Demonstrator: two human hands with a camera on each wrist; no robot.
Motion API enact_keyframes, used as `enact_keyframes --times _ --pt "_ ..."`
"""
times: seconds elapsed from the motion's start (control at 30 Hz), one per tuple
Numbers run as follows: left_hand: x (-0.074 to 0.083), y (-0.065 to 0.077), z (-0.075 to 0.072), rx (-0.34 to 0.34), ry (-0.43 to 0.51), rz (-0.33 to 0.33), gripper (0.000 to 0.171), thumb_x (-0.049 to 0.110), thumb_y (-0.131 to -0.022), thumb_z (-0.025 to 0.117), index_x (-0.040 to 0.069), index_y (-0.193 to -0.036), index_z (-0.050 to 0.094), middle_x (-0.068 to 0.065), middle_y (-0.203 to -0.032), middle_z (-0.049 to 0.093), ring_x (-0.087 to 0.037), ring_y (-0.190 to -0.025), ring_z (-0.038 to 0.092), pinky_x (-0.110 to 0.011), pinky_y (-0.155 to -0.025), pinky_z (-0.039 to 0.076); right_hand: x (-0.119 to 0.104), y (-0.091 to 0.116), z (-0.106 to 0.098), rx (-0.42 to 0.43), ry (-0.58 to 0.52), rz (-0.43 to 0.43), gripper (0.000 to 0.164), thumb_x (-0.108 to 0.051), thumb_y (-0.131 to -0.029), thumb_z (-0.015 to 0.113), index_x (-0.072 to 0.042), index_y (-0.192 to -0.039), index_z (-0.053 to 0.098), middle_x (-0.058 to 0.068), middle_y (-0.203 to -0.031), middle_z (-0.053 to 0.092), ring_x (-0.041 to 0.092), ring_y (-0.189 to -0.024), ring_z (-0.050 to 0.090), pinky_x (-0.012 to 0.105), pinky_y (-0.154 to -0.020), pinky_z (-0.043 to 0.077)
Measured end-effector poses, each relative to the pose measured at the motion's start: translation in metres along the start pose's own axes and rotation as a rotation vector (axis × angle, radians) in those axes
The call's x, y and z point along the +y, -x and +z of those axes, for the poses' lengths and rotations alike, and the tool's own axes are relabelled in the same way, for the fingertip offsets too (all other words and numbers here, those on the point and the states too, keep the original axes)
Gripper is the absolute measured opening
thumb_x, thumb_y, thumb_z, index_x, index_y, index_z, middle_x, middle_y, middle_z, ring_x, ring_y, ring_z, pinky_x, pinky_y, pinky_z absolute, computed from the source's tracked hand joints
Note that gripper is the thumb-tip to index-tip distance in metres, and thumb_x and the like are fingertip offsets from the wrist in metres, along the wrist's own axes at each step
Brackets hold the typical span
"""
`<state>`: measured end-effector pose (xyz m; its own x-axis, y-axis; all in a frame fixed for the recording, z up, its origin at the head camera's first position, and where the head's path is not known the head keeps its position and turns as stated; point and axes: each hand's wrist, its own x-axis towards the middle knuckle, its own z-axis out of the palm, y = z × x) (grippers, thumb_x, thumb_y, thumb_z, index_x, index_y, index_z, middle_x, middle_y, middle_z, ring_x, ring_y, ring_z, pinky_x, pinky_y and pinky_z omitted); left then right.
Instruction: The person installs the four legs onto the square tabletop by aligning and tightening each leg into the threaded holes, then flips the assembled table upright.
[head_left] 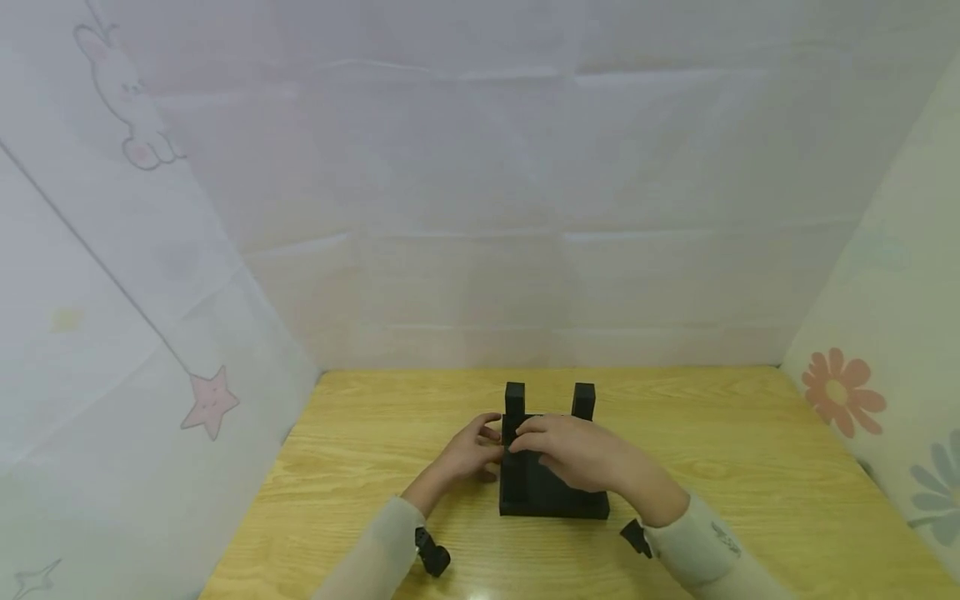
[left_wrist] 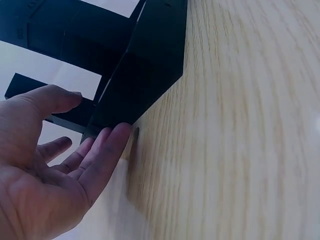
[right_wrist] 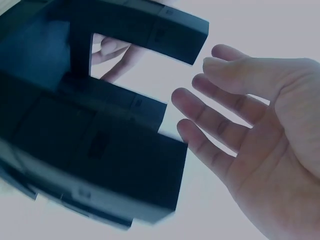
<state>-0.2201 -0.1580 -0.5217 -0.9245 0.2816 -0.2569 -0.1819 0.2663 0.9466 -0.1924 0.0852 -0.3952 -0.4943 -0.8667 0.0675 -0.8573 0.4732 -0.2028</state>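
A black stand [head_left: 555, 505] with a flat square base and several square posts sits on the wooden table. At its left side is my left hand [head_left: 468, 454], fingers spread and slightly bent. In the left wrist view its fingertips [left_wrist: 120, 131] are at the lower edge of the base [left_wrist: 150, 65], seemingly touching it, and the thumb lies by a post. My right hand [head_left: 577, 448] hovers over the stand and hides much of it. The right wrist view shows its loosely bent fingers [right_wrist: 220, 120] apart from the post ends [right_wrist: 170, 175], holding nothing.
The wooden table [head_left: 360, 417] meets a pale cloth wall [head_left: 480, 250] at the back, with printed cloth walls at left and right. Black wrist devices [head_left: 432, 554] hang below both sleeves.
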Motion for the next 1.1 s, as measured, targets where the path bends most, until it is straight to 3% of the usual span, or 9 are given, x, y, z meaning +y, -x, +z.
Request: enact_keyframes --times 0.3,0.67,0.8,1.0,1.1 --pt "-0.004 0.004 -0.011 0.007 -0.010 0.010 0.074 0.015 -0.094 0.071 0.007 -0.156 0.032 -0.025 -0.138 0.048 -0.031 -0.105 0.066 -0.047 -0.073 0.062 0.015 0.021 0.001 0.061 -0.039 0.028 0.036 -0.007 -0.096 0.069 -0.016 -0.130 0.066 0.003 -0.132 0.062 0.022 -0.121 0.061 0.040 -0.099 0.053" --pt "0.000 0.014 -0.027 0.007 -0.046 0.062 0.064 0.014 -0.099 0.064 0.010 -0.156 0.034 -0.026 -0.141 0.045 -0.036 -0.109 0.062 -0.051 -0.077 0.061 0.033 0.043 -0.005 0.084 -0.078 0.145 0.035 -0.009 -0.098 0.066 -0.015 -0.132 0.064 0.005 -0.131 0.062 0.023 -0.112 0.064 0.038 -0.089 0.057" --pt "0.004 0.018 -0.034 0.025 -0.088 0.083 0.062 0.018 -0.099 0.065 0.012 -0.154 0.038 -0.026 -0.140 0.045 -0.039 -0.109 0.061 -0.050 -0.076 0.061 0.040 0.048 -0.005 0.106 -0.085 0.176 0.035 -0.009 -0.098 0.066 -0.015 -0.132 0.064 0.004 -0.128 0.063 0.021 -0.109 0.065 0.038 -0.087 0.057" --pt "0.003 0.024 -0.041 0.054 -0.201 0.111 0.062 0.021 -0.099 0.067 0.011 -0.154 0.040 -0.025 -0.139 0.048 -0.026 -0.103 0.063 -0.044 -0.072 0.062 0.047 0.058 0.000 0.107 -0.108 0.246 0.037 -0.011 -0.099 0.065 -0.014 -0.136 0.062 0.006 -0.132 0.062 0.025 -0.114 0.064 0.043 -0.091 0.056" --pt "0.006 0.025 -0.044 0.068 -0.275 0.143 0.062 0.019 -0.099 0.067 0.009 -0.153 0.040 -0.025 -0.138 0.050 -0.027 -0.101 0.064 -0.043 -0.071 0.062 0.053 0.065 0.002 0.120 -0.109 0.288 0.038 -0.012 -0.099 0.065 -0.012 -0.137 0.061 0.008 -0.134 0.061 0.029 -0.120 0.061 0.047 -0.096 0.054"
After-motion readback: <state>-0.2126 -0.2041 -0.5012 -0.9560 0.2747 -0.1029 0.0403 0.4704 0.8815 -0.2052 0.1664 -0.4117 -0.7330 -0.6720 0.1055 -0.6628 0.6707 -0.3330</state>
